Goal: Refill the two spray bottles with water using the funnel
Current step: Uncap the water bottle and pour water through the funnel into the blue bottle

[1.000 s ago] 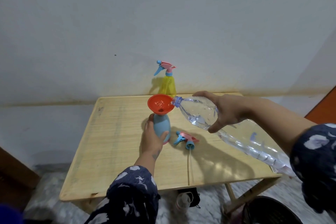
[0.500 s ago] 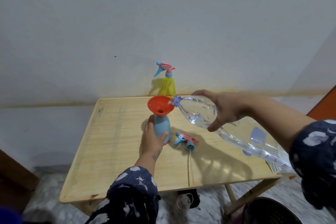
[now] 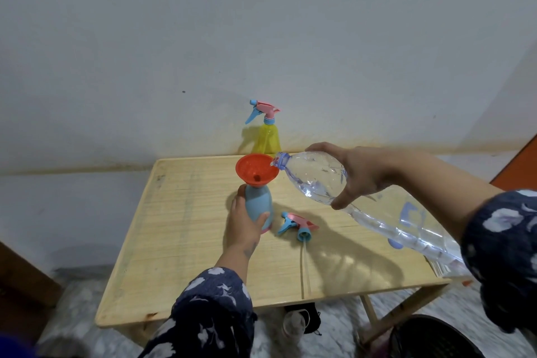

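Blue spray bottle (image 3: 258,203) upright mid-desk, head off, orange funnel (image 3: 257,169) seated in neck. L hand (image 3: 243,229) fingers wrapped round its body. R hand (image 3: 358,173) fingers clamped on clear water bottle (image 3: 343,195), tilted, mouth at funnel rim. Loose pink/blue spray head (image 3: 296,224) lying just beside. Yellow spray bottle (image 3: 266,136) capped at far edge of wooden desk (image 3: 180,227).

Count: 2 spray bottles, blue (image 3: 258,203) and yellow (image 3: 266,141); 1 orange funnel (image 3: 257,172); 1 clear water bottle (image 3: 343,195); 1 loose trigger head (image 3: 299,225); 1 wooden table (image 3: 186,229).
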The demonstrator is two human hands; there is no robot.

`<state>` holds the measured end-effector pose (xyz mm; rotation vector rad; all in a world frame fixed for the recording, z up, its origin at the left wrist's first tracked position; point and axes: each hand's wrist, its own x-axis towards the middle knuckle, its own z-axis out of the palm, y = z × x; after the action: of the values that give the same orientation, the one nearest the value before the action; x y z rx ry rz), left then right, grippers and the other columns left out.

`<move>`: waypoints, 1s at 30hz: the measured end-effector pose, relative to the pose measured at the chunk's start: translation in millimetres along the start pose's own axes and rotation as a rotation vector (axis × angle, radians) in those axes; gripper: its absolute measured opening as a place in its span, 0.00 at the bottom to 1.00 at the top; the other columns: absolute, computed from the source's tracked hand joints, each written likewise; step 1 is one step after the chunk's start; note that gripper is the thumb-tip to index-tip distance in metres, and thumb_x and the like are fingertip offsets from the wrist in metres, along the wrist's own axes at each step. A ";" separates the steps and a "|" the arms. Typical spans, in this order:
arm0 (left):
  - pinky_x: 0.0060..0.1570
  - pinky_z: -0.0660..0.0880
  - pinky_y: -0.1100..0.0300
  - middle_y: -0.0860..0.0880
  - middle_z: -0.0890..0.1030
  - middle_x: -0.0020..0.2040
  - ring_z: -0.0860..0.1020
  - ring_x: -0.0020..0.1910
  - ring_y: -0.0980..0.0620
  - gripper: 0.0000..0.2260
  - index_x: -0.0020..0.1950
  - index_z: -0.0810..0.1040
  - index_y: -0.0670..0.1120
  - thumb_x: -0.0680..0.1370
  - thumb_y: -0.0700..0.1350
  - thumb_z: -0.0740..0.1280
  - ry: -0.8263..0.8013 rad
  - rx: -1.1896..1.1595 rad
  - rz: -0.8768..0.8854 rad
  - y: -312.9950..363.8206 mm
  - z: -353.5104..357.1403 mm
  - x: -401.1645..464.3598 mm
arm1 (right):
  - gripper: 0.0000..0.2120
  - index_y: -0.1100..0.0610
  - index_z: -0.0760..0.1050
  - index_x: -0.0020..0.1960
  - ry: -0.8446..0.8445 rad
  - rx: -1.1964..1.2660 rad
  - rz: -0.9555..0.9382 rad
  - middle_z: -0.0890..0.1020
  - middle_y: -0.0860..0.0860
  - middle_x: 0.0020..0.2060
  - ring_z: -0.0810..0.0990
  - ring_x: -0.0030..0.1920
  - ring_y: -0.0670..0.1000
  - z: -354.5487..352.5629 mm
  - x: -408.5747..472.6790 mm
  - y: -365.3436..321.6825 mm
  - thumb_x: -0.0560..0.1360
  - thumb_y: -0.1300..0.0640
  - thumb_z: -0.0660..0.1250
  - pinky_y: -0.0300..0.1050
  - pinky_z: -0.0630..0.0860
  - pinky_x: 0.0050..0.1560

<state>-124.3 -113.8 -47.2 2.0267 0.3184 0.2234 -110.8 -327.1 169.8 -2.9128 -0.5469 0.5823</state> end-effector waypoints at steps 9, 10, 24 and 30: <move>0.62 0.74 0.46 0.50 0.70 0.67 0.73 0.63 0.46 0.33 0.75 0.62 0.48 0.73 0.44 0.74 0.009 0.008 0.000 0.9 -0.1 -0.1 | 0.50 0.33 0.45 0.71 0.043 -0.003 -0.009 0.74 0.47 0.32 0.77 0.41 0.51 11.2 -4.3 -1.5 0.63 0.45 0.77 0.43 0.71 0.38; 0.62 0.74 0.46 0.50 0.70 0.67 0.73 0.63 0.46 0.33 0.75 0.62 0.48 0.74 0.44 0.73 0.009 0.013 -0.001 1.3 -0.3 -0.3 | 0.50 0.33 0.45 0.71 0.051 0.025 -0.017 0.76 0.48 0.31 0.77 0.40 0.50 14.4 -3.8 -0.5 0.63 0.46 0.77 0.43 0.71 0.40; 0.59 0.74 0.49 0.49 0.70 0.67 0.73 0.62 0.46 0.33 0.75 0.61 0.48 0.74 0.45 0.73 -0.016 0.041 -0.009 6.6 -5.2 -2.7 | 0.51 0.32 0.47 0.71 0.590 0.567 -0.088 0.81 0.56 0.40 0.83 0.41 0.54 46.6 -0.5 33.6 0.63 0.50 0.79 0.55 0.79 0.54; 0.60 0.74 0.49 0.48 0.70 0.67 0.73 0.63 0.46 0.32 0.74 0.63 0.46 0.74 0.45 0.73 -0.009 0.025 -0.035 7.2 -4.3 -1.9 | 0.51 0.34 0.46 0.71 0.835 0.713 -0.023 0.79 0.53 0.42 0.82 0.42 0.56 52.9 11.9 53.3 0.63 0.50 0.79 0.60 0.78 0.54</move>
<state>-126.4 -114.0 -38.9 2.0444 0.3530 0.1896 -104.0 -369.6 107.1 -2.1617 -0.1862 -0.3889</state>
